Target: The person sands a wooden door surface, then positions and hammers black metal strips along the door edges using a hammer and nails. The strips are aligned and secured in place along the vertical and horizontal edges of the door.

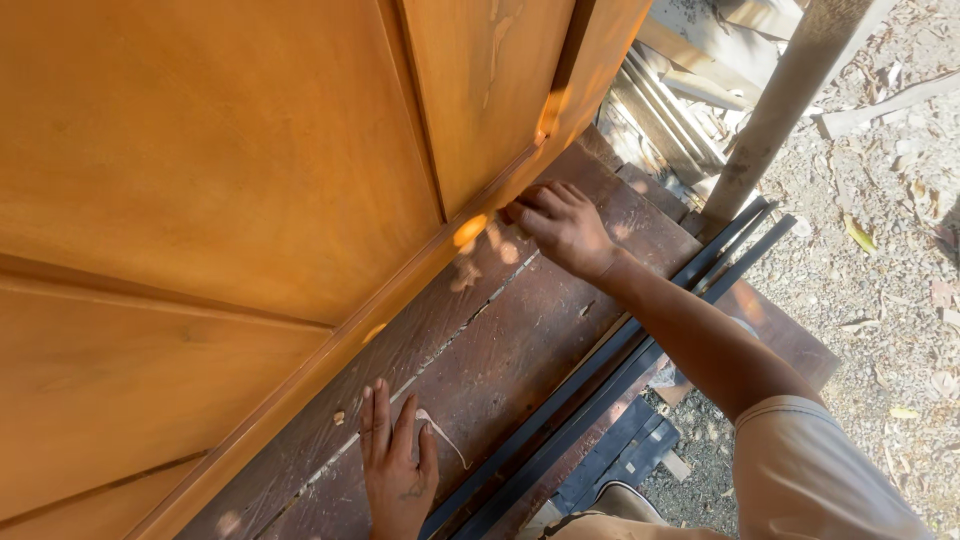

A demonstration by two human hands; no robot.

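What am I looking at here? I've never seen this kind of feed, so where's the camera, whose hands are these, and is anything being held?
There is one picture, taken by a camera worn on a person's head, looking down at their own two bare hands. There is no machine. The big orange-brown wooden panel, which looks like a door, fills the left and top of the view and lies over dark wooden planks. The right hand reaches forward with its fingertips pressed at the panel's lower edge; whether it pinches something small I cannot tell. The left hand lies flat and open on the planks, holding nothing. Beside it lies a thin pale curved strip, perhaps a shaving. Dark metal bars run along the planks' edge, with gravel ground and wood scraps beyond.
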